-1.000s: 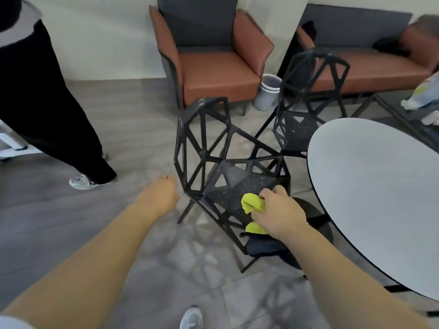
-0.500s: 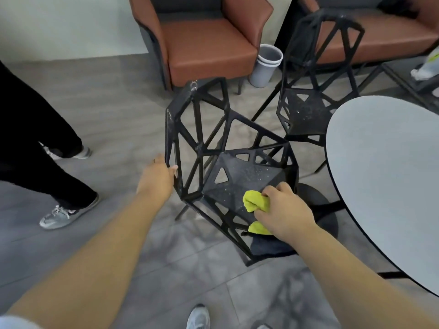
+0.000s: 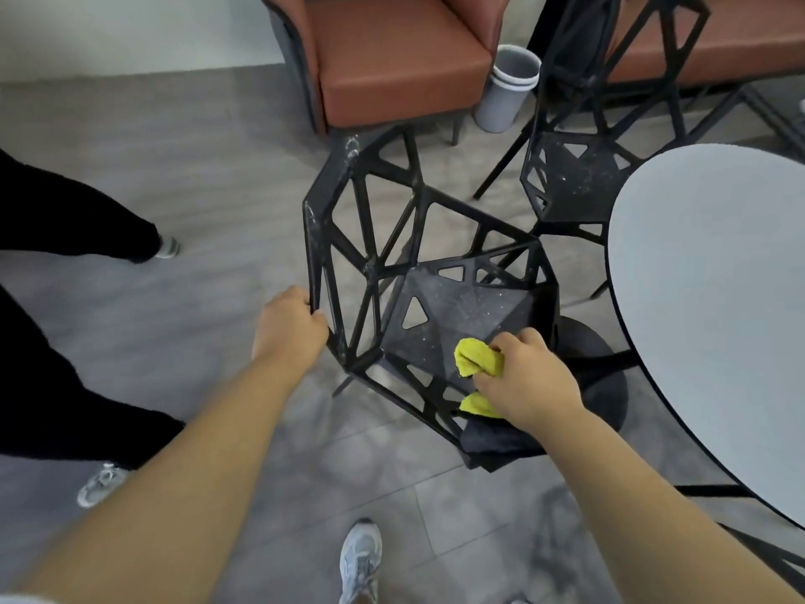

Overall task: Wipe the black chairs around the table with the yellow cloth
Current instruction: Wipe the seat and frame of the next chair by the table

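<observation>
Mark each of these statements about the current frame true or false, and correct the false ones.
1. The right hand holds the yellow cloth at the seat of the nearer black chair. True.
2. The left hand hangs free of that chair. False: it grips the edge of the chair's backrest frame.
3. A second black chair stands farther off beside the round table. True.
4. The grey waste bin stands on the table. False: it stands on the floor beside the brown armchair.
5. The nearer chair's seat looks spotless. False: pale specks dot it.
</observation>
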### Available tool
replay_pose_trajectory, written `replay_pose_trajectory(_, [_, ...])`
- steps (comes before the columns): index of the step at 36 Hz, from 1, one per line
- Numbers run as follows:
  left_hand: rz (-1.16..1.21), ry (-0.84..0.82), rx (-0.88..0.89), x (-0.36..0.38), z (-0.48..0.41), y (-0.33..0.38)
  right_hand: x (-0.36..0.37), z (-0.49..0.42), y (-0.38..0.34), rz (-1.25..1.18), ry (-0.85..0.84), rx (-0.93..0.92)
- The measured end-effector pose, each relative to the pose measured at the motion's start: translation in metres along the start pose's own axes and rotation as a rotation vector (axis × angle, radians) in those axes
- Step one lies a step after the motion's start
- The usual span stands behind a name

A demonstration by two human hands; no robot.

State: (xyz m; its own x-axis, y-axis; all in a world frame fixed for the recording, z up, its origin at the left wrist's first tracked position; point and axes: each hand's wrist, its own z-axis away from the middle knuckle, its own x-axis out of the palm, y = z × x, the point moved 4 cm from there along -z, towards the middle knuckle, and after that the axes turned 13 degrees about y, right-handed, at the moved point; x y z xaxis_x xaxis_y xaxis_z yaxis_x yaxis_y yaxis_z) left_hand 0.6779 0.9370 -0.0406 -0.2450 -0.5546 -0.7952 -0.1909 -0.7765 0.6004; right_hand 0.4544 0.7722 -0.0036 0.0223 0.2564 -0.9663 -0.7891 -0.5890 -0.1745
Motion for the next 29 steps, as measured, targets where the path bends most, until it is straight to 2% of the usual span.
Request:
replay_pose_trajectory(4, [-0.039,-0.051,0.015,0.001,0.035,0.004,0.001,0.011,0.018,-0.007,-0.015,-0.005])
replay_pose_trajectory(9, [-0.085,-0.038,0.012,0.005,0.085,0.007,0.002,0.026,0.051,-0.024,-0.028,-0.024])
replay_pose_trajectory(17, [0.035,0.010,-0.162,0.023,0.170,0.010,0.001,0.046,0.106,-0.033,-0.059,-0.159])
replay_pose_trajectory(24, [-0.050,0.052,-0.208,0.041,0.238,0.021,-0.004,0.057,0.138,-0.039,-0.087,-0.322])
replay_pose_trajectory(29, [-0.043,0.027,-0.315,0.045,0.274,0.020,0.000,0.066,0.143,-0.101,-0.132,-0.402])
